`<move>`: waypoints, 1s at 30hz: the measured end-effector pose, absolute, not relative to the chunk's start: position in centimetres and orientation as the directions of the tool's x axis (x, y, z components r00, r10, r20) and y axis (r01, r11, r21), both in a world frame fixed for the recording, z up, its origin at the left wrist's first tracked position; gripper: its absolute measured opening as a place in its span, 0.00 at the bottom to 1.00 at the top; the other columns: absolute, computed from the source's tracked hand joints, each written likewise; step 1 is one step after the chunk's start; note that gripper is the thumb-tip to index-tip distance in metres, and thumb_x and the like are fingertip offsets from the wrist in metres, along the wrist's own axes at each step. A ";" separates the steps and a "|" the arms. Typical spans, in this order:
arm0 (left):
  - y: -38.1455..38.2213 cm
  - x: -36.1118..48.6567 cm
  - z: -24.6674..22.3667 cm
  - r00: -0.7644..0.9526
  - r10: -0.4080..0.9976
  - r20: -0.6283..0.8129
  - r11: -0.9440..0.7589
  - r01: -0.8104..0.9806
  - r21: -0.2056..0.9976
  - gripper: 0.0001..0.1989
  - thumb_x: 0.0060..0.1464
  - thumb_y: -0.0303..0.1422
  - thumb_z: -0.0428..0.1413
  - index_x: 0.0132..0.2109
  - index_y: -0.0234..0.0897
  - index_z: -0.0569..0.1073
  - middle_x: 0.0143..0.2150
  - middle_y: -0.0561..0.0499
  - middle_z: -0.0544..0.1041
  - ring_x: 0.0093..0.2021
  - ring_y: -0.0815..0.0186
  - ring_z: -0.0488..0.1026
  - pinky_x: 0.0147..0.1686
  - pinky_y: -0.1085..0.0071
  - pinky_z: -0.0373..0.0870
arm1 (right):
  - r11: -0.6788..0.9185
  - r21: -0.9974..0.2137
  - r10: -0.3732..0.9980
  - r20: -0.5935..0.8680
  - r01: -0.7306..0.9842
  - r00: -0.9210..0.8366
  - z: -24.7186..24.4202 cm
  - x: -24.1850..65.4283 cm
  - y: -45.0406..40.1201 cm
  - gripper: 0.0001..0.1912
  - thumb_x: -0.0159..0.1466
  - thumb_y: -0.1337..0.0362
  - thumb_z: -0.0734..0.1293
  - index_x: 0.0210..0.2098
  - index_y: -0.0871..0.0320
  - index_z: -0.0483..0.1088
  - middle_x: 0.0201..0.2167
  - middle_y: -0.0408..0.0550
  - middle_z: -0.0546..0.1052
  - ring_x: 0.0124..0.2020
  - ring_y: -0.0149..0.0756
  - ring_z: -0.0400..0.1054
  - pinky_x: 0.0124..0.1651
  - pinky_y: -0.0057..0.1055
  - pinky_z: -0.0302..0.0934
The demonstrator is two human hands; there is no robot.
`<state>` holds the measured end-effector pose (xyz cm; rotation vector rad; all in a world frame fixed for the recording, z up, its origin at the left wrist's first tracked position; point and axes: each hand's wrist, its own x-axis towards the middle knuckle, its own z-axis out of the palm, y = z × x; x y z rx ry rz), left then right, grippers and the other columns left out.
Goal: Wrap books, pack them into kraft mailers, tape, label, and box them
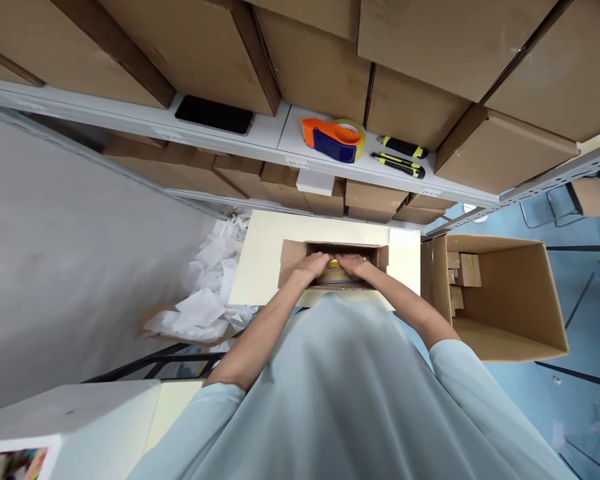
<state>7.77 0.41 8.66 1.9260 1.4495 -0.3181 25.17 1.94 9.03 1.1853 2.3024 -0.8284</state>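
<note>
An open cardboard box (293,257) stands on the cream tabletop, its side flaps folded outward. My left hand (315,264) reaches over its left side, fingers stretched toward the middle. From the right, my right hand (352,264) reaches in the same way, its fingers almost meeting the left ones. Both hands look flat, palms down, over the contents. Between and below them shows a round, tan-grey item (333,277) with a yellow patch (334,265); its kind I cannot make out. The fingertips are partly lost in the box's shadow.
On the shelf above lie a black phone (214,115), an orange and blue tape dispenser (333,139) and two utility knives (401,155). Cardboard boxes (320,67) fill the shelves. At right stands a large open carton (510,293); at left, white paper (205,310) is heaped.
</note>
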 end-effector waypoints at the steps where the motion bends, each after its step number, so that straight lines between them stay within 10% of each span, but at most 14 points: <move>1: 0.5 7.7 8.6 0.350 0.750 -0.561 -0.135 0.912 0.388 0.19 0.67 0.31 0.54 0.59 0.39 0.84 0.53 0.36 0.86 0.54 0.52 0.84 0.55 0.62 0.76 | 0.416 -0.296 0.605 -0.616 0.860 -0.505 8.9 25.2 1.9 0.22 0.76 0.54 0.72 0.64 0.58 0.73 0.62 0.55 0.77 0.57 0.46 0.77 0.59 0.49 0.76; 8: -2.9 3.8 10.6 0.423 0.851 -0.311 -0.211 0.818 0.535 0.25 0.69 0.31 0.51 0.68 0.39 0.76 0.67 0.37 0.80 0.67 0.47 0.76 0.68 0.53 0.70 | 0.249 -0.305 0.752 -0.536 0.919 -0.382 11.4 27.9 -0.9 0.23 0.76 0.70 0.62 0.69 0.62 0.73 0.66 0.65 0.78 0.67 0.52 0.73 0.71 0.49 0.66; 13: -8.3 0.2 11.3 0.027 1.000 -0.002 -0.021 0.809 0.587 0.38 0.64 0.44 0.62 0.75 0.32 0.66 0.79 0.27 0.60 0.80 0.32 0.55 0.75 0.37 0.59 | 0.230 -0.366 0.922 -0.215 0.902 -0.322 15.2 33.0 -6.3 0.30 0.80 0.63 0.57 0.79 0.59 0.61 0.79 0.58 0.64 0.80 0.54 0.54 0.81 0.58 0.50; 17: -10.6 0.2 11.1 -0.029 0.999 -0.034 0.044 0.758 0.651 0.50 0.62 0.47 0.65 0.80 0.31 0.53 0.73 0.25 0.67 0.74 0.33 0.66 0.72 0.35 0.64 | 0.097 -0.280 0.977 -0.157 0.955 -0.145 16.1 35.2 -8.9 0.30 0.79 0.58 0.59 0.77 0.60 0.65 0.84 0.57 0.52 0.85 0.65 0.37 0.80 0.66 0.47; 30: -11.5 3.5 11.5 0.387 0.917 -0.099 -0.222 0.701 0.678 0.35 0.70 0.45 0.58 0.76 0.36 0.63 0.77 0.30 0.66 0.75 0.39 0.67 0.70 0.44 0.70 | -0.103 -0.274 0.968 -0.248 0.956 0.033 15.3 31.6 -0.8 0.32 0.81 0.55 0.53 0.81 0.57 0.58 0.81 0.66 0.53 0.74 0.56 0.64 0.73 0.51 0.63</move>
